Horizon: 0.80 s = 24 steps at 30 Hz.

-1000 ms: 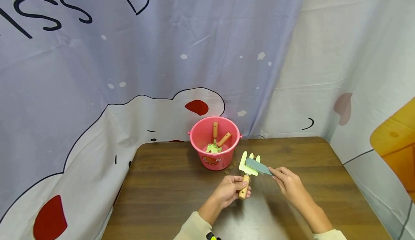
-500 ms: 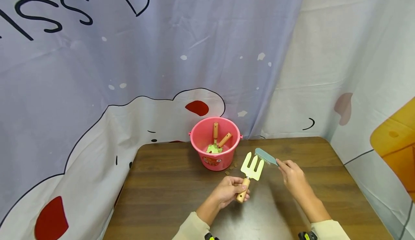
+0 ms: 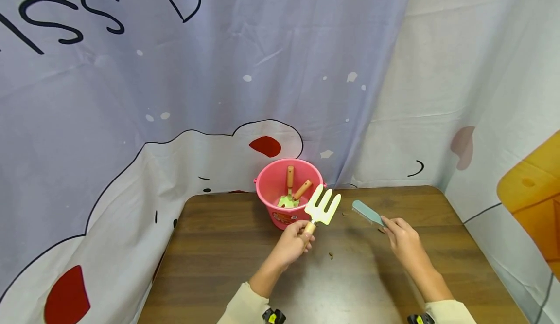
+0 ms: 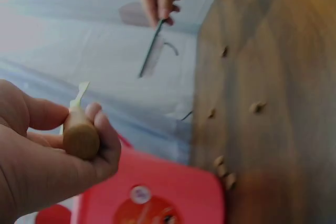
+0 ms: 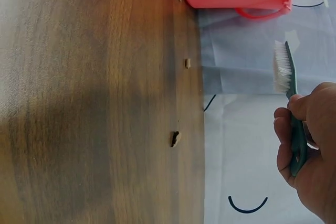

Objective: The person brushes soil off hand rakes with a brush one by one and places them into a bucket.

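Observation:
My left hand (image 3: pixel 289 243) grips the wooden handle of a pale yellow-green hand fork (image 3: pixel 321 208), tines pointing up and away, overlapping the pink bucket's right side in the head view. The handle's round butt end (image 4: pixel 81 141) faces the left wrist camera. To the right, my right hand (image 3: pixel 404 241) holds a blue-green brush (image 3: pixel 366 212) by its handle. White bristles (image 5: pixel 282 66) show along one side of it in the right wrist view. Brush and fork are apart, both raised over the table.
A pink bucket (image 3: pixel 276 218) stands at the table's back edge with two wooden-handled tools (image 3: pixel 290 177) inside. Several small brown bits (image 5: pixel 176 139) lie scattered on the wooden table (image 3: pixel 218 265). A printed curtain (image 3: pixel 210 71) hangs behind.
The brush has moved off the fork's tines to the right. My left hand has carried the fork left and away, up to the bucket. More brown bits show on the table.

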### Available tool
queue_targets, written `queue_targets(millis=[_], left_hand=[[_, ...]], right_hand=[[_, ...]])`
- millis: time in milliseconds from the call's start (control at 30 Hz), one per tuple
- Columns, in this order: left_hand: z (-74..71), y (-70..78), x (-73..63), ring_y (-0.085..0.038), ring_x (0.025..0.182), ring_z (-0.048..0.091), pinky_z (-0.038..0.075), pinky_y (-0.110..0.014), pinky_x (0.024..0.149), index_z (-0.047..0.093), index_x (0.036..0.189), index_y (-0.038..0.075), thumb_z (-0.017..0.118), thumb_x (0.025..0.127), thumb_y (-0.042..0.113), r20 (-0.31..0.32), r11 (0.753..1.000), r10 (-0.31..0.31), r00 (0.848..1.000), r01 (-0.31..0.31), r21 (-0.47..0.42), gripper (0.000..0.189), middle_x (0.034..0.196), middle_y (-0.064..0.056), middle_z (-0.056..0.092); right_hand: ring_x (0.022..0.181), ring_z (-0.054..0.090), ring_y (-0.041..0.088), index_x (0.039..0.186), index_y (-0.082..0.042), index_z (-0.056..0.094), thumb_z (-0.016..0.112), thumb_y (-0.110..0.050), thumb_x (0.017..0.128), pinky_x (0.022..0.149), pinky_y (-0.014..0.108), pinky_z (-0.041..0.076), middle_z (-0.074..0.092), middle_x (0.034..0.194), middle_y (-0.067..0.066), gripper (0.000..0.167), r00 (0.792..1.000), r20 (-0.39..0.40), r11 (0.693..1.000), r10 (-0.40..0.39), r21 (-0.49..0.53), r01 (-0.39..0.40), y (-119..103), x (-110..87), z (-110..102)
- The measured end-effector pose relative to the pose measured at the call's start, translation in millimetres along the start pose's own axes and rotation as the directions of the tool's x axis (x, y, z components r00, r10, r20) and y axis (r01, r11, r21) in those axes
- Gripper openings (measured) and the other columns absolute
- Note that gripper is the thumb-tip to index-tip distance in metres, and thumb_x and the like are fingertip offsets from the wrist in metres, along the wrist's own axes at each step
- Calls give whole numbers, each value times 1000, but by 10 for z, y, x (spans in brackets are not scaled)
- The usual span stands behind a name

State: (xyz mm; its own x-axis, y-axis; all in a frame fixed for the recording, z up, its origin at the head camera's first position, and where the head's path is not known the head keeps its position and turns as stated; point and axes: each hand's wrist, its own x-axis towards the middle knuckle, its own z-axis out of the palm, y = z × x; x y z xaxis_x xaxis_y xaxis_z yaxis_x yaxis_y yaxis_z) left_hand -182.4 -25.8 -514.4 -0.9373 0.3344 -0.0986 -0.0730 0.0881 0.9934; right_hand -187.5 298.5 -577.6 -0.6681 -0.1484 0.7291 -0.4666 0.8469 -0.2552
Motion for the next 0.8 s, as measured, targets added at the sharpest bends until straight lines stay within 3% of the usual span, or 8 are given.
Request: queue_targets(millis=[133,267,333,500,600,800], left_hand=[[-138,133,6,-15,70,54,46,-22,60,56,130,-10,49,105,4,-70,984,81,994,-68,166,29,92,-20,64],[-268,220,21,-13,74,56,47,-22,63,59,130,-8,49,105,5,-130,922,172,977,-113,371,30,91,-18,67],[-327,254,27,-13,74,56,47,-23,64,60,129,-6,49,104,5,-164,892,196,967,-106,439,29,90,-15,67],[-462,328,44,-13,70,55,47,-23,57,63,120,-4,60,98,7,-239,855,234,942,-83,512,24,86,-10,66],[-537,381,56,-15,69,55,47,-24,53,61,120,-6,66,91,3,-259,834,273,926,-94,543,30,87,-13,66],[-668,486,134,-18,72,57,51,-29,58,56,118,-3,67,86,-1,-298,751,352,887,-78,656,34,89,-14,66]], right_hand=[[73,69,29,111,6,75,81,16,74,61,44,59,68,87,16,39,1000,-4,1000,-3,5,3,9,-2,-8],[71,68,28,111,7,75,81,17,73,60,42,58,68,86,15,39,1000,-12,1000,-14,8,14,11,12,-20],[71,68,27,111,7,75,81,16,74,60,40,58,68,86,15,38,1000,-8,1000,-15,13,15,11,17,-28],[71,70,27,111,7,75,80,16,76,58,37,58,69,87,16,36,999,4,999,32,25,-32,14,-8,-59],[72,70,30,111,7,75,79,17,78,57,41,59,70,88,17,35,998,16,998,62,20,-62,13,-35,-77],[73,71,33,111,7,75,79,16,78,59,45,60,70,89,19,35,997,24,998,68,15,-68,29,-69,-95]])
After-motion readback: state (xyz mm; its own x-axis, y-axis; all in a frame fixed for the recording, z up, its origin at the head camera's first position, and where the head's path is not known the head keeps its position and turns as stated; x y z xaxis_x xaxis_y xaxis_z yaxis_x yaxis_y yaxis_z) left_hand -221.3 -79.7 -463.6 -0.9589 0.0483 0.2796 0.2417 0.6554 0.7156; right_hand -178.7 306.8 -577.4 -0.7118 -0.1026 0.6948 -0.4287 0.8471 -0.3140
